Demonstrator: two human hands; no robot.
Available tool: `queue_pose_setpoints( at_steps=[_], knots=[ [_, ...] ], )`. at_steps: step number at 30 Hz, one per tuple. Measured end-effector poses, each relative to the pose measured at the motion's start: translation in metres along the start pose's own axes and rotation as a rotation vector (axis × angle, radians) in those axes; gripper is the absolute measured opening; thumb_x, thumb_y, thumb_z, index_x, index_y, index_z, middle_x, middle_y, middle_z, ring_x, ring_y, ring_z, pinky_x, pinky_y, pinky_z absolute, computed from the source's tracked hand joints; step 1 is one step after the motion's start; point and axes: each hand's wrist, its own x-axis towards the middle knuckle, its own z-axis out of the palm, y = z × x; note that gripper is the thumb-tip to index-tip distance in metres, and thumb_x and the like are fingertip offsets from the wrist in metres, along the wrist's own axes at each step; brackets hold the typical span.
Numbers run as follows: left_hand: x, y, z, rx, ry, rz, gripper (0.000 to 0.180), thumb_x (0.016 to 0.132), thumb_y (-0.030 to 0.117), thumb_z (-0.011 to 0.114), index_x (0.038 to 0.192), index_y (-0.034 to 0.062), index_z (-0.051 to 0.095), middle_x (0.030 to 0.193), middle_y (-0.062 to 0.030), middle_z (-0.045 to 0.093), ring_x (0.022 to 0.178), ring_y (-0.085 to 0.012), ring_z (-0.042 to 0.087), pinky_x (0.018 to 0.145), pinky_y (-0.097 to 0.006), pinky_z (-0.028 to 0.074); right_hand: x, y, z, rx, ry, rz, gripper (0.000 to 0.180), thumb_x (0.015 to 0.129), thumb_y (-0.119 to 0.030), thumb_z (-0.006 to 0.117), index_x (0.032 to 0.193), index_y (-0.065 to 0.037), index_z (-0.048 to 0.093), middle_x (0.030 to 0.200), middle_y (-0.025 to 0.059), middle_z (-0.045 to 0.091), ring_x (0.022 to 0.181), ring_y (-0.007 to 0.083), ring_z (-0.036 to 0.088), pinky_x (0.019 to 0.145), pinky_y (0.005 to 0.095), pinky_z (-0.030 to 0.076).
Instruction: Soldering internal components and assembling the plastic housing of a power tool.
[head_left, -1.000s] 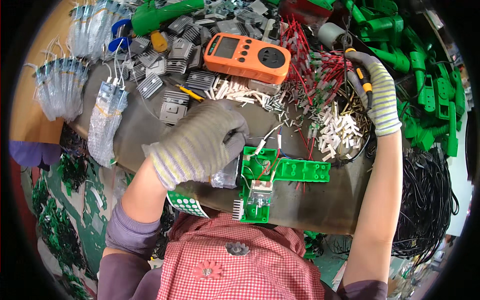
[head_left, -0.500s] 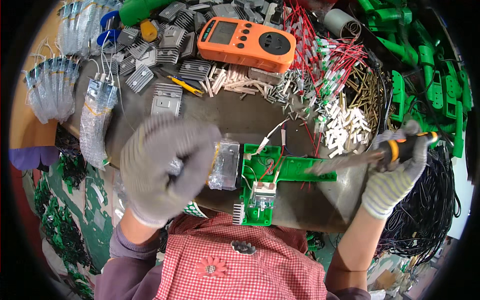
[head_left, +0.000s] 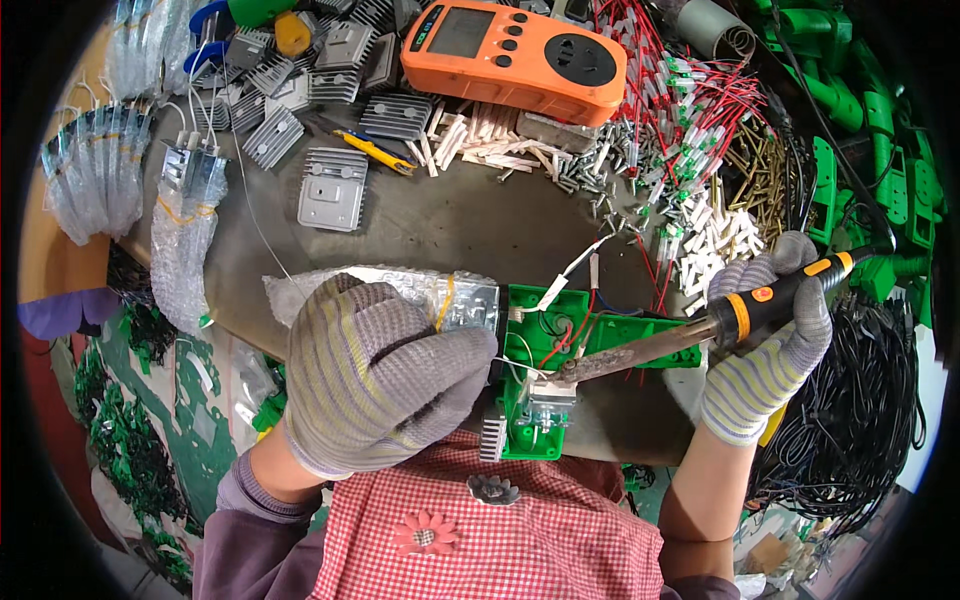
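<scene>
A green plastic half-housing point(head_left: 640, 352) with wires inside lies in front of me, its narrow arm pointing right. My right hand point(head_left: 765, 345) grips a soldering iron point(head_left: 655, 345) by its black and yellow handle. The iron's tip rests at the top of a small clear-and-white component point(head_left: 550, 398) in the housing. My left hand point(head_left: 390, 370) is closed, fingertips pinched on a thin solder wire point(head_left: 512, 361) that reaches toward the tip. Behind that hand lies a silver part in bubble wrap point(head_left: 470, 303) with a yellow band, joining the housing's left side.
An orange meter point(head_left: 515, 60) stands at the back, beside grey finned heat sinks point(head_left: 335, 190). White sleeves, screws and red-wired lamps point(head_left: 690, 130) are heaped at the back right. Black cables point(head_left: 840, 400) hang at right; bubble-wrapped parts point(head_left: 185, 230) lie at left.
The soldering iron has come left and down, from above the housing arm to the component. My left hand has moved right and down, its fingertips now close to the iron's tip.
</scene>
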Motion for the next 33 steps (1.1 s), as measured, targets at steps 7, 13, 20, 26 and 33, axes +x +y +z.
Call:
queue_pose_setpoints(
  at_steps=[7, 13, 20, 26, 33],
  knots=[
    [0.002, 0.002, 0.002, 0.039, 0.0, 0.052, 0.03, 0.063, 0.003, 0.079, 0.091, 0.0133, 0.073, 0.078, -0.0021, 0.057, 0.067, -0.0247, 0.056, 0.064, -0.039, 0.045, -0.004, -0.005, 0.006, -0.028, -0.026, 0.039, 0.04, 0.089, -0.035, 0.069, 0.104, -0.004, 0.049, 0.061, -0.0001, 0.043, 0.05, 0.0115, 0.041, 0.051, 0.0256, 0.038],
    [0.005, 0.003, -0.005, 0.021, -0.049, 0.056, 0.025, 0.065, 0.003, 0.076, 0.089, 0.0086, 0.071, 0.084, -0.0055, 0.059, 0.071, -0.0273, 0.059, 0.068, -0.039, 0.048, -0.004, -0.005, 0.0, 0.008, -0.134, 0.047, 0.036, 0.091, -0.034, 0.068, 0.102, -0.006, 0.048, 0.061, -0.0015, 0.041, 0.051, 0.0097, 0.039, 0.051, 0.0249, 0.036],
    [0.03, -0.009, 0.004, -0.109, 0.087, -0.129, 0.037, 0.075, 0.005, 0.073, 0.11, 0.0026, 0.06, 0.1, -0.0083, 0.065, 0.09, -0.0242, 0.064, 0.082, -0.033, 0.05, -0.007, -0.001, 0.0, 0.026, -0.154, -0.005, 0.035, 0.093, -0.034, 0.067, 0.1, -0.007, 0.047, 0.061, -0.0021, 0.038, 0.05, 0.0087, 0.037, 0.045, 0.0238, 0.032],
    [0.054, 0.014, 0.01, -0.281, -0.144, -0.282, 0.035, 0.069, 0.009, 0.083, 0.098, 0.0059, 0.063, 0.091, -0.0044, 0.065, 0.079, -0.0177, 0.064, 0.078, -0.031, 0.05, -0.007, -0.002, -0.006, 0.071, -0.165, 0.01, 0.034, 0.093, -0.033, 0.067, 0.101, -0.006, 0.047, 0.062, -0.0026, 0.038, 0.051, 0.0089, 0.036, 0.047, 0.024, 0.031],
    [0.056, 0.012, 0.013, -0.173, -0.004, -0.067, 0.028, 0.071, 0.006, 0.081, 0.095, 0.0092, 0.068, 0.087, -0.0038, 0.065, 0.079, -0.0215, 0.061, 0.078, -0.037, 0.047, -0.008, -0.003, -0.009, 0.031, -0.153, 0.019, 0.037, 0.091, -0.033, 0.068, 0.104, -0.006, 0.046, 0.064, -0.0025, 0.039, 0.055, 0.0097, 0.037, 0.052, 0.026, 0.033]
  ],
)
